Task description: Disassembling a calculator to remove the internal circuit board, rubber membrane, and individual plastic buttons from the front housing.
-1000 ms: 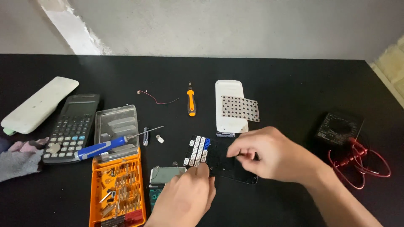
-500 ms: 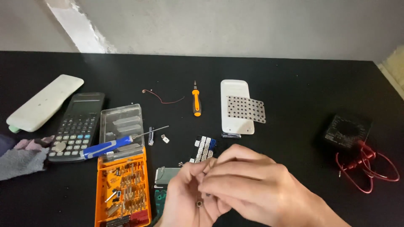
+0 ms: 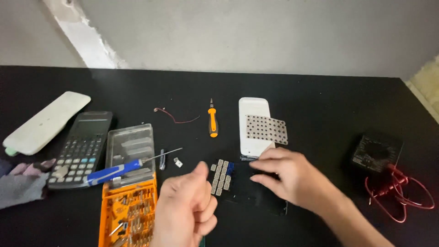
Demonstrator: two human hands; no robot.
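My right hand point(image 3: 290, 179) lies with spread fingers on a flat black panel point(image 3: 267, 203) on the black table, its fingertips beside a grey rubber keypad strip point(image 3: 220, 176). My left hand point(image 3: 185, 210) hovers low in the middle, fingers curled into a fist with the thumb up; nothing shows in it. Just beyond my right hand lies a white remote shell point(image 3: 253, 120) with a perforated grey sheet point(image 3: 267, 130) on it.
An orange bit case point(image 3: 130, 215) with a clear lid point(image 3: 129, 147) and a blue screwdriver point(image 3: 114, 171) sits left of my left hand. Farther left are a calculator point(image 3: 82, 145), a white remote point(image 3: 45, 121) and a cloth point(image 3: 18, 188). An orange screwdriver point(image 3: 212, 121) lies behind; a black multimeter point(image 3: 377, 151) with red leads point(image 3: 402, 194) sits right.
My hands were pressed together low in the middle half a second ago. They have separated: the right went back up onto the black panel, the left drew down and left, fisted.
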